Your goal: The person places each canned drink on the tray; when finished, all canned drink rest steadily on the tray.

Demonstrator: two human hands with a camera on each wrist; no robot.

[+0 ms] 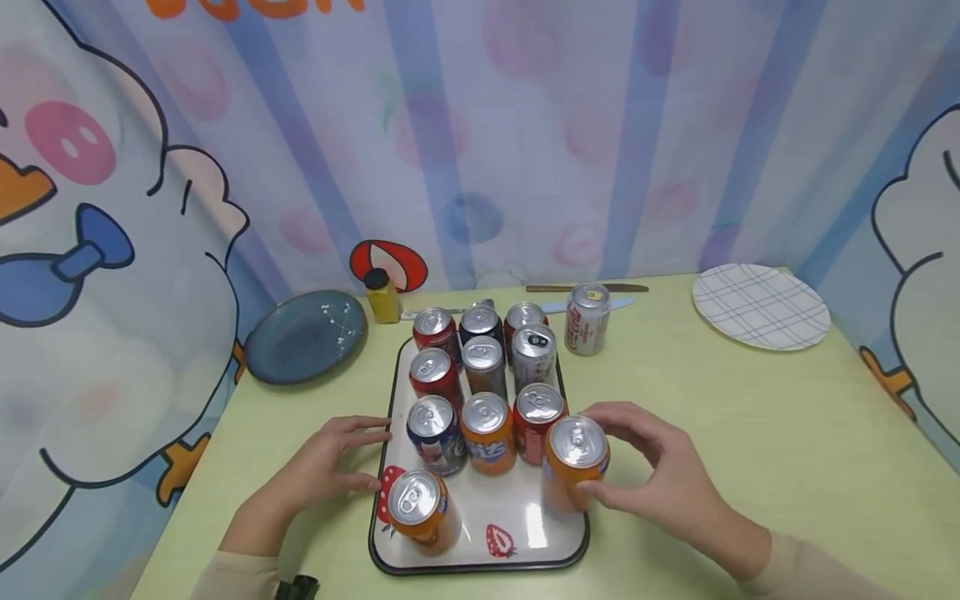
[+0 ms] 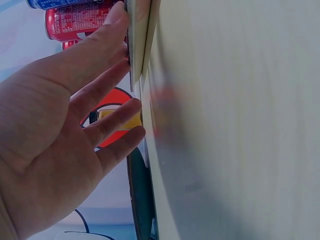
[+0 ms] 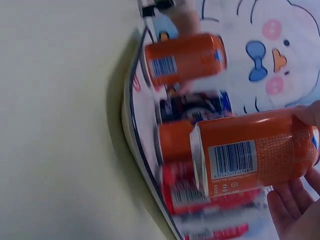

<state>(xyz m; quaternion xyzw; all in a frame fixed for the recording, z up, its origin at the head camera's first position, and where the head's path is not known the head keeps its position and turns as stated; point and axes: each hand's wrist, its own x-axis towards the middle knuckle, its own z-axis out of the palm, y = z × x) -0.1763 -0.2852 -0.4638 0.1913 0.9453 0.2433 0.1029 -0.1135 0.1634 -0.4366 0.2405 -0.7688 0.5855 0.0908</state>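
Observation:
My right hand (image 1: 671,475) grips an orange soda can (image 1: 574,475) between thumb and fingers at the tray's front right. The right wrist view shows this can's barcode side, its base raised off the tray. My left hand (image 1: 318,467) has its fingers extended, fingertips at the left edge of the white, dark-rimmed tray (image 1: 480,542). A second orange can (image 1: 426,517) stands upright at the tray's front left. Behind it are a blue can (image 1: 437,437), an orange can (image 1: 489,437) and a red can (image 1: 537,421). Several more cans, red, silver and dark, stand farther back.
One silver can (image 1: 588,321) stands on the table beyond the tray's back right. A dark blue plate (image 1: 300,337) and a yellow bottle (image 1: 384,304) lie back left, a checked white plate (image 1: 761,307) back right. A knife (image 1: 618,305) and a brown stick (image 1: 622,287) lie along the back.

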